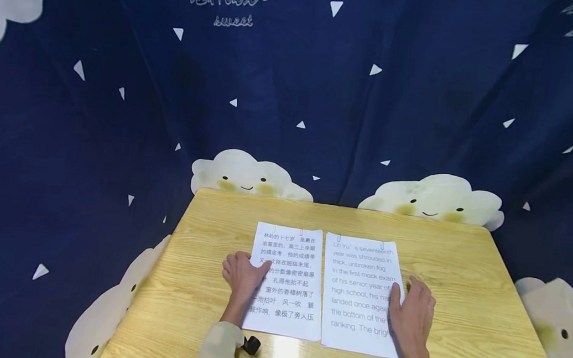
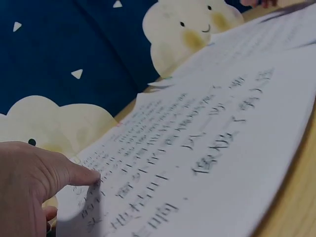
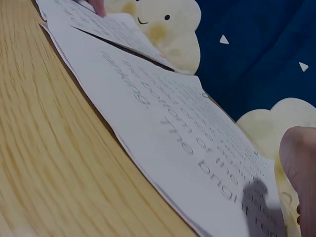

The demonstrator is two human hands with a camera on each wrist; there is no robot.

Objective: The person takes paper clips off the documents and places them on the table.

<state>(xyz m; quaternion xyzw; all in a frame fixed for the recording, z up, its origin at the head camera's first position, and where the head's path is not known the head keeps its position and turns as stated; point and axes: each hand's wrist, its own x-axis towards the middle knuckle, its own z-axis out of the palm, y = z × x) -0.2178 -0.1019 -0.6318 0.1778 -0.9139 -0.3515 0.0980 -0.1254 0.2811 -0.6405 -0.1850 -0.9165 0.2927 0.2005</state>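
Observation:
Two printed sheets lie side by side on a wooden table point(image 1: 459, 280). The left sheet point(image 1: 288, 295) carries Chinese text, the right sheet point(image 1: 358, 300) English text. My left hand point(image 1: 246, 270) rests on the left sheet's left edge, its forefinger touching the print. The left wrist view shows that fingertip point(image 2: 91, 176) pressing the Chinese sheet point(image 2: 207, 143). My right hand point(image 1: 410, 298) lies flat on the right edge of the English sheet, thumb on the paper. In the right wrist view a fingertip point(image 3: 298, 160) hovers at the English sheet point(image 3: 163, 113).
Small paper clips point(image 1: 301, 232) sit on the top edges of both sheets. A dark blue cloth point(image 1: 292, 90) with white clouds and triangles surrounds the table on three sides. A small black device point(image 1: 251, 344) sits by my left wrist.

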